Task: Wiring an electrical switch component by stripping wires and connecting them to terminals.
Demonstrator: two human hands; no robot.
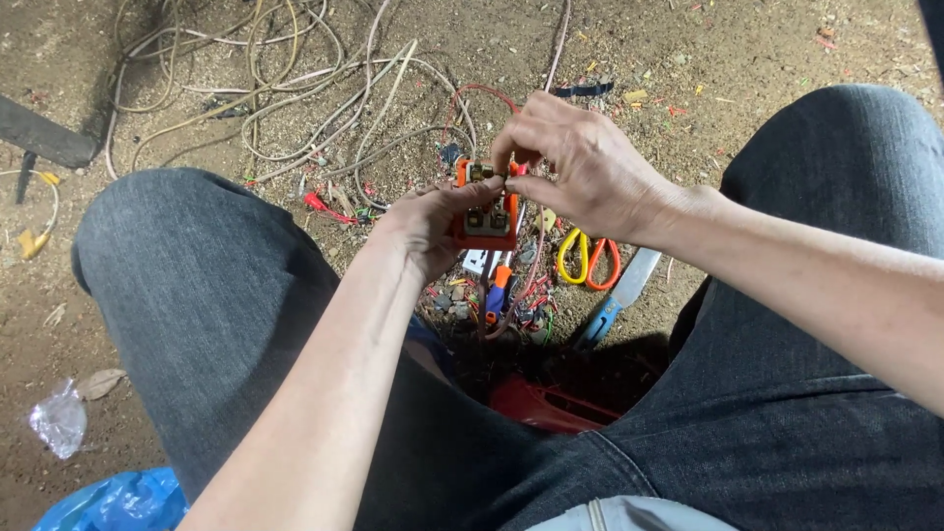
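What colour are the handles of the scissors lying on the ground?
One handle yellow, the other orange on the scissors, seen in the head view beneath the right hand.

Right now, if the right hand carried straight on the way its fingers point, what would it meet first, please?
The right hand points left and down; its fingertips are already at the orange electrical part held by the left hand. That part comes first, though depth is uncertain.

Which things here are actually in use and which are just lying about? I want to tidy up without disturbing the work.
In use:
- orange electrical part, held in the left hand
- small metal piece on its top, pinched by the right hand

Lying about:
- scissors with yellow and orange handles
- screwdriver
- tangled pale wires
- crumpled clear plastic
- blue bag
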